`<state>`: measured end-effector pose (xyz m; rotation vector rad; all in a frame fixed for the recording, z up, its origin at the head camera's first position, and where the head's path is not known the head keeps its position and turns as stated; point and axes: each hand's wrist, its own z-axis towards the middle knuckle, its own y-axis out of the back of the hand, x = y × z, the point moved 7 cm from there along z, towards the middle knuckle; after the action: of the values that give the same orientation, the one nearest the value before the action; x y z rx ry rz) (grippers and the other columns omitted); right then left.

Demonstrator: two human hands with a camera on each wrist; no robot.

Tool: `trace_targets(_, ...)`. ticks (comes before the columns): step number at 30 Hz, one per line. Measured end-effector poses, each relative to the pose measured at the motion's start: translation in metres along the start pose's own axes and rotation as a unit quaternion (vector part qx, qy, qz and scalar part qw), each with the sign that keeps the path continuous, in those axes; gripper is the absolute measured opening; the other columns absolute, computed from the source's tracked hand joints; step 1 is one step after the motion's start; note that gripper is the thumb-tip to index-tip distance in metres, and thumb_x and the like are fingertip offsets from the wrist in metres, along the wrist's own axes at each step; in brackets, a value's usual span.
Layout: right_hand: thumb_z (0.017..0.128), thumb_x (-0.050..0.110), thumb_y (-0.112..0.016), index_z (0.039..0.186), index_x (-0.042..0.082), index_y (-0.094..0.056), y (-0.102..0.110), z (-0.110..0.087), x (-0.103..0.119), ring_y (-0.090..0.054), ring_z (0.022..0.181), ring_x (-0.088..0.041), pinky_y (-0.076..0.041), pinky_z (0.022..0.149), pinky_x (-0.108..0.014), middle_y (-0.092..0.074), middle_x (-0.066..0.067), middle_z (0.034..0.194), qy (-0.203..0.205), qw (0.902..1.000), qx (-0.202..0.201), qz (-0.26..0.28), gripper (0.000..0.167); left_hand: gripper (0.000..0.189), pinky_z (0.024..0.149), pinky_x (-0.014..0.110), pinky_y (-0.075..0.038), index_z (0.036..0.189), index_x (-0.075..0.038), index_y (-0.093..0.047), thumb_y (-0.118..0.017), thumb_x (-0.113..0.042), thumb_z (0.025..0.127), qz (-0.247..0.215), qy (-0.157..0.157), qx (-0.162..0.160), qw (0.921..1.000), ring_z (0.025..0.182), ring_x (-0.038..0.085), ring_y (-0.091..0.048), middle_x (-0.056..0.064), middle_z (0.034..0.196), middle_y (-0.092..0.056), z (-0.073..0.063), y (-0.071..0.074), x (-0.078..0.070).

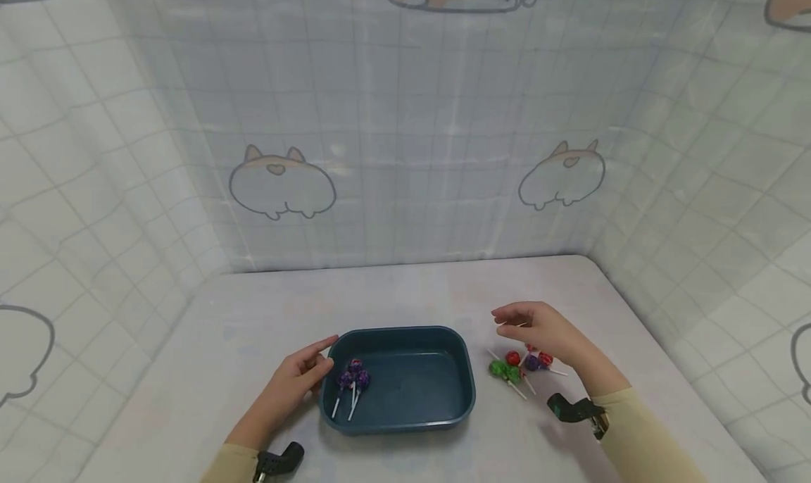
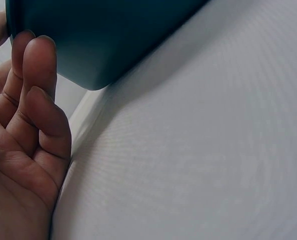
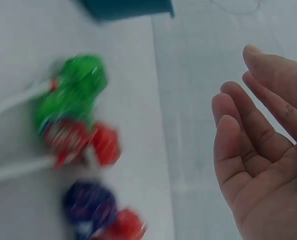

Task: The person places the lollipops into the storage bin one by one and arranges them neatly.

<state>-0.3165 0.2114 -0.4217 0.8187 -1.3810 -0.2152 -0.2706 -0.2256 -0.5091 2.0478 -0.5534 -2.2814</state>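
Observation:
In the head view, a dark teal plastic tub (image 1: 418, 391) sits on the table. Several purple-wrapped lollipops (image 1: 355, 376) lie together at its left end, sticks toward the near side. My left hand (image 1: 298, 374) holds the tub's left rim, thumb at the edge and fingers along the outer wall (image 2: 83, 65). Beyond the tub's right side lies a loose pile of lollipops: green ones (image 1: 505, 369), red ones (image 1: 512, 358) and a purple one (image 1: 533, 363). Over this pile hovers my right hand (image 1: 538, 327), its fingers loosely bent and nothing between them in the right wrist view.
A pale cloth covers the table (image 1: 253, 307). White grid-patterned curtains (image 1: 405, 152) with corgi drawings hang behind it and along both sides. A black wrist device (image 1: 573, 408) is strapped at each sleeve.

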Motion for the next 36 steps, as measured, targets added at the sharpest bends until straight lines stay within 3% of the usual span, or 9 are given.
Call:
trace_targets(6,0.091,0.038,-0.072,0.126,0.01,-0.066,0.011,-0.02,-0.026,-0.065,0.103,-0.021,-0.054,0.081,-0.035,-0.067,-0.011,0.12,-0.015,0.9997,-0.02,0.004,0.045,0.047,0.055,0.033,-0.049,0.144,-0.013,-0.051,-0.061,-0.023,0.1,-0.002,-0.005,0.001,1.0,0.062,0.025,-0.055,0.012,0.083,-0.059,0.002,0.002,-0.001)
trace_targets(11,0.091,0.034,-0.073,0.127,0.006,-0.065,0.016,-0.03,-0.041,-0.064,0.103,-0.021,-0.054,0.078,-0.034,-0.069,-0.007,0.115,-0.036,0.9986,-0.037,0.013,0.046,0.046,0.056,0.032,-0.049,0.145,-0.012,-0.05,-0.061,-0.022,0.1,0.009,0.009,-0.004,0.9999,0.063,0.024,-0.055,0.011,0.083,-0.058,0.001,0.004,-0.003)
trace_targets(16,0.089,0.031,-0.075,0.125,0.008,-0.067,0.015,-0.036,-0.052,-0.064,0.101,-0.02,-0.054,0.079,-0.033,-0.07,-0.002,0.108,-0.068,0.9965,-0.047,0.013,0.043,0.046,0.057,0.033,-0.05,0.144,-0.007,-0.05,-0.06,-0.019,0.101,0.011,0.015,-0.006,0.9998,0.064,0.024,-0.055,0.012,0.082,-0.058,-0.004,0.002,-0.02)
trace_targets(22,0.085,0.025,-0.08,0.119,0.009,-0.07,0.008,-0.039,-0.062,-0.063,0.095,-0.019,-0.052,0.076,-0.031,-0.069,0.0,0.105,-0.046,0.9982,-0.038,0.0,0.039,0.046,0.057,0.032,-0.049,0.143,-0.005,-0.05,-0.06,-0.017,0.101,-0.001,0.012,-0.002,0.9999,0.064,0.025,-0.054,0.011,0.082,-0.057,-0.007,0.0,-0.031)
trace_targets(28,0.082,0.019,-0.082,0.115,0.012,-0.071,0.005,-0.04,-0.058,-0.061,0.093,-0.016,-0.05,0.08,-0.037,-0.068,0.004,0.103,-0.037,0.996,-0.044,-0.068,0.035,0.045,0.057,0.033,-0.049,0.143,-0.005,-0.05,-0.06,-0.017,0.101,-0.006,0.015,-0.002,0.9999,0.064,0.027,-0.054,0.012,0.082,-0.058,-0.007,-0.002,-0.026)
trace_targets(36,0.079,0.007,-0.082,0.111,0.012,-0.073,-0.003,-0.04,-0.05,-0.059,0.087,-0.013,-0.052,0.078,-0.036,-0.066,0.003,0.102,-0.04,0.9859,-0.031,-0.159,0.034,0.046,0.057,0.032,-0.049,0.145,-0.01,-0.05,-0.06,-0.018,0.101,-0.002,0.028,-0.005,0.9996,0.065,0.023,-0.054,0.012,0.084,-0.058,0.001,0.0,-0.001)
